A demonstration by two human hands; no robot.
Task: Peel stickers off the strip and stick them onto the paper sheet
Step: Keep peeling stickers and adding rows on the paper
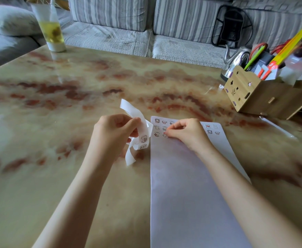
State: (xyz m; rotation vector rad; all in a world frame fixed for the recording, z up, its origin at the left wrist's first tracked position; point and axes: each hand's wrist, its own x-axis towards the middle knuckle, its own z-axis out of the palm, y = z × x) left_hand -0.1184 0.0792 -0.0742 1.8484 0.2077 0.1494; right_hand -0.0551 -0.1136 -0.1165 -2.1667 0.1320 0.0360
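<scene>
A white paper sheet (186, 185) lies on the marble table, with several small cartoon stickers in rows along its far end. My left hand (114, 133) holds a curled white sticker strip (137, 129) just left of the sheet, a little above the table; a sticker or two still show on the strip. My right hand (184, 133) rests on the sheet's far end with fingers curled, its fingertips pressing a sticker (165, 135) in the third row. The hand hides part of the sticker rows.
A wooden desk organiser (261, 93) with pens and scissors stands at the right, a metal kettle (236, 61) behind it. A tall drink bottle (51, 27) stands at the far left table edge. A striped sofa runs behind the table.
</scene>
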